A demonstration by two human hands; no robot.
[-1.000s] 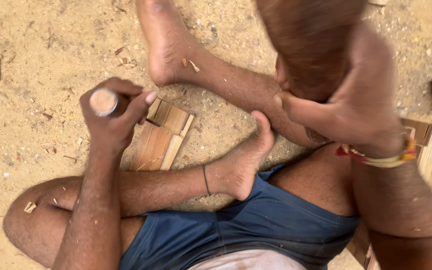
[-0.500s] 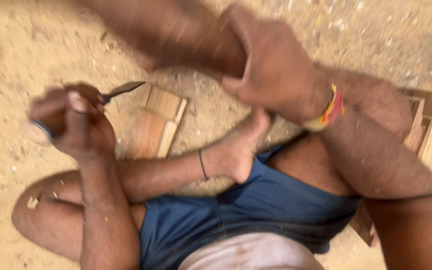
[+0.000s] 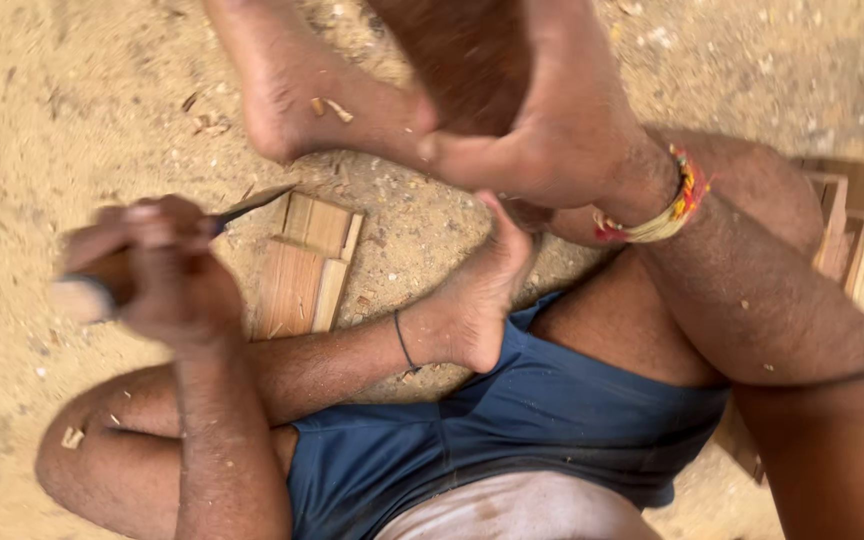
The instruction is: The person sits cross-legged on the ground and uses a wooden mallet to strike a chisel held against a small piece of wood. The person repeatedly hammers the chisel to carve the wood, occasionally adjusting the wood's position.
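My left hand (image 3: 167,275) is closed around the wooden handle of a carving tool (image 3: 252,205). Its thin dark blade points right, toward a small stack of flat wooden slats (image 3: 307,265) lying on the sand. My right hand (image 3: 542,130), with a coloured thread band at the wrist, holds a dark brown piece of wood (image 3: 462,60) up close to the camera, above my legs. The piece is blurred and its top is cut off by the frame.
I sit on sandy ground (image 3: 72,100) strewn with wood chips. One bare foot (image 3: 472,300) rests beside the slats, and the other foot (image 3: 292,90) lies farther out. More wooden pieces (image 3: 852,215) lie at my right. I wear blue shorts (image 3: 512,420).
My left hand has turned the tool from end-on to sideways, so the blade now points right. My right hand with the brown wood has shifted left toward the middle.
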